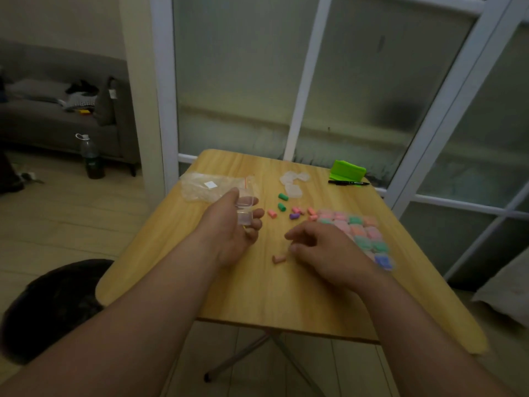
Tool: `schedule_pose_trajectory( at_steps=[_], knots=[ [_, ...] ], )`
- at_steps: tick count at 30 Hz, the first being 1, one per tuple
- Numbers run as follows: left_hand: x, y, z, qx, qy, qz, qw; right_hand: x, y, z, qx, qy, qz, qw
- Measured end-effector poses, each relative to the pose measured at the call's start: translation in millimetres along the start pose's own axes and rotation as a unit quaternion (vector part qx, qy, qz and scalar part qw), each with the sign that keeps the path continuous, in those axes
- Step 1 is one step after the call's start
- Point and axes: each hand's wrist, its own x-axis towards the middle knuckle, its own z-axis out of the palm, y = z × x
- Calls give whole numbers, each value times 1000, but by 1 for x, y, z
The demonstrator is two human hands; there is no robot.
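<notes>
On the light wooden table (257, 299), the left hand (234, 239) grips a small clear plastic case (245, 211), thumb above and fingers curled beneath it. The right hand (323, 253) hovers low with its fingers loosely curled and nothing seen between them. A pink foam cylinder (279, 258) lies on the tabletop just beside the thumb, at nine o'clock from that hand. More loose foam cylinders (286, 209) lie at twelve o'clock. Rows of filled pastel cases (363, 233) sit at two o'clock, and a crumpled clear zip bag (204, 186) at eleven o'clock from the left hand.

Wood table (257, 296) — loose plugs (282, 207) mid-top; bag (200, 186) left of them, filled cases (357, 230) right, pen (348, 182) and green stand (347, 169) — probably — behind.
</notes>
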Motion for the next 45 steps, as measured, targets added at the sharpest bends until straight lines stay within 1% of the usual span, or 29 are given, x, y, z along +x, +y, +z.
schedule_pose_trajectory(
  at_steps=[2, 6, 8, 12, 14, 16, 18, 19, 22, 26, 28, 34, 38, 42, 45],
  knots=[
    [-1, -2, 3, 1, -8, -7, 1000, 0, -5, 5, -24, -22, -11, 999],
    [1, -7, 5, 6, -18, -22, 1000, 3, -8, 12, -50, -20, -35, 998],
    [2, -8, 4, 14, -16, -26, 999, 3, -7, 15, -47, -19, -41, 998],
    [2, -9, 1, 23, -11, -23, 999, 3, -5, 14, -26, -6, -25, 999],
    [3, -9, 1, 25, -11, -19, 999, 3, -5, 9, 1, 49, -9, 999],
    [2, -12, 3, 29, -16, -20, 999, 6, -5, 5, 38, 131, -5, 991],
    [2, -17, 6, 34, -25, -26, 999, 8, -11, 2, 81, 190, -21, 978],
    [2, -20, 7, 33, -36, -31, 998, 8, -14, 1, 90, 201, -38, 975],
    [-3, -31, 16, 20, -86, -52, 995, 4, -24, 3, 39, 183, -82, 979],
    [-4, -37, 23, 22, -120, -66, 990, 3, -27, 7, -69, 149, -70, 984],
    [-3, -37, 23, 21, -121, -68, 990, 3, -26, 8, -88, 137, -60, 985],
    [1, -36, 22, 7, -126, -64, 990, 2, -24, 7, -69, 131, -68, 987],
    [5, -32, 20, 5, -124, -55, 991, 7, -17, 5, -30, 165, -77, 983],
    [15, -29, 18, -4, -75, -44, 996, 15, 1, 1, 3, 204, -33, 978],
    [20, -24, 20, -18, -59, -42, 997, 28, 17, -11, -24, 225, 9, 974]
  ],
)
